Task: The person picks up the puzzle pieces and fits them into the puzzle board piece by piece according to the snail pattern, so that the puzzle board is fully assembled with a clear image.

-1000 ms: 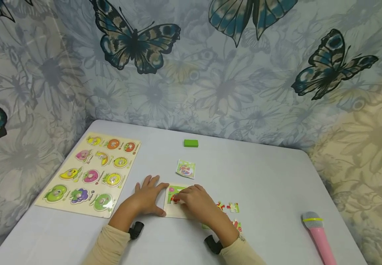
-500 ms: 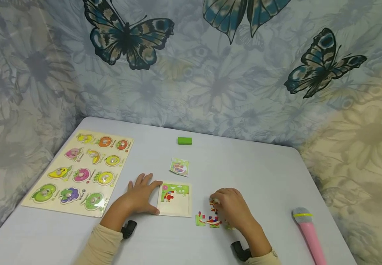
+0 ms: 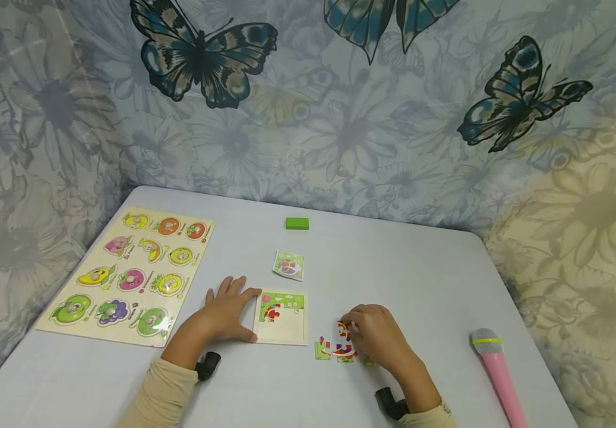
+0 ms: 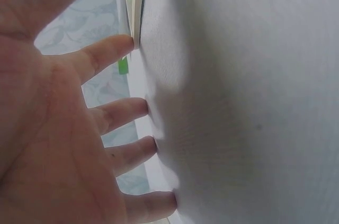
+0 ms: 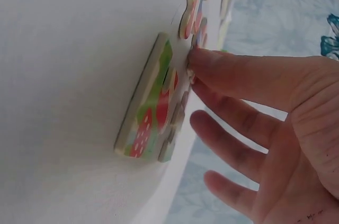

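Square board [image 3: 286, 331] lying flat, partly filled, puzzle pieces [image 3: 344, 354] alongside

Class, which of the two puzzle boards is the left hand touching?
The small square jigsaw board, only partly filled; the left hand is apart from the large fruit puzzle board.

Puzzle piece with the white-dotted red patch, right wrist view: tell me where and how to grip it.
Best pinched from above, across two opposite edges: the puzzle piece lies flat on the table, so its edges are the natural hold. Its long straight edge faces open tabletop, probably leaving room for a thumb.
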A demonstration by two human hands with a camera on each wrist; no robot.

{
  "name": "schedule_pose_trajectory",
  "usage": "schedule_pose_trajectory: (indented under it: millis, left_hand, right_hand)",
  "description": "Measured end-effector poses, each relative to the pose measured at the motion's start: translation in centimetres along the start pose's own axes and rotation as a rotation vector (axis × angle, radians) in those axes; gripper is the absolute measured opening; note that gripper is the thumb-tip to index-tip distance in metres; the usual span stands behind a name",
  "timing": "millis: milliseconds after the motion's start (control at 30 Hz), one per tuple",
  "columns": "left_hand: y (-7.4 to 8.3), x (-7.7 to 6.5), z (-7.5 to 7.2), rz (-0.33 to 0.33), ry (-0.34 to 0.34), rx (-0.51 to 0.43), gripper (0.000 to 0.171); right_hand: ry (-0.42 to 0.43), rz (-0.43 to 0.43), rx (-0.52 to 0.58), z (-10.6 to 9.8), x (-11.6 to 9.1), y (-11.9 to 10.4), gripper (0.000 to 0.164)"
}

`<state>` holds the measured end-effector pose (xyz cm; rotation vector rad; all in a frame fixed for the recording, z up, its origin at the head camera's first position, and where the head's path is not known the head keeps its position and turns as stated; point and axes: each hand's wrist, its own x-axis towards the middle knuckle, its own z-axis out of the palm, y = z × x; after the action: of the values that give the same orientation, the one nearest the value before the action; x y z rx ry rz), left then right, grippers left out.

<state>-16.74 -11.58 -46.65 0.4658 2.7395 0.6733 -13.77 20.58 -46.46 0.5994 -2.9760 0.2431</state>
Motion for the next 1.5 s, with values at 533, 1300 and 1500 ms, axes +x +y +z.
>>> schedule_pose_trajectory:
  millis: [533,1300,1500]
  left_hand:
    - [0.4,0.5,0.0,-0.009,-0.016,0.010,0.090]
    - [0.2,0.4,0.4,-0.007,0.000,0.026,0.090]
    - [0.2,0.1,0.2,-0.020,0.004,0.018,0.090]
  right_hand:
    - [0.004,-0.081,-0.013,-0.3,1.9,-2.6,0.025]
    - [0.040,-0.309,-0.099,2.2,6.2,-7.9,0.019]
    - [0.000,-0.323,-0.091,2.1,6.3,-8.1,0.021]
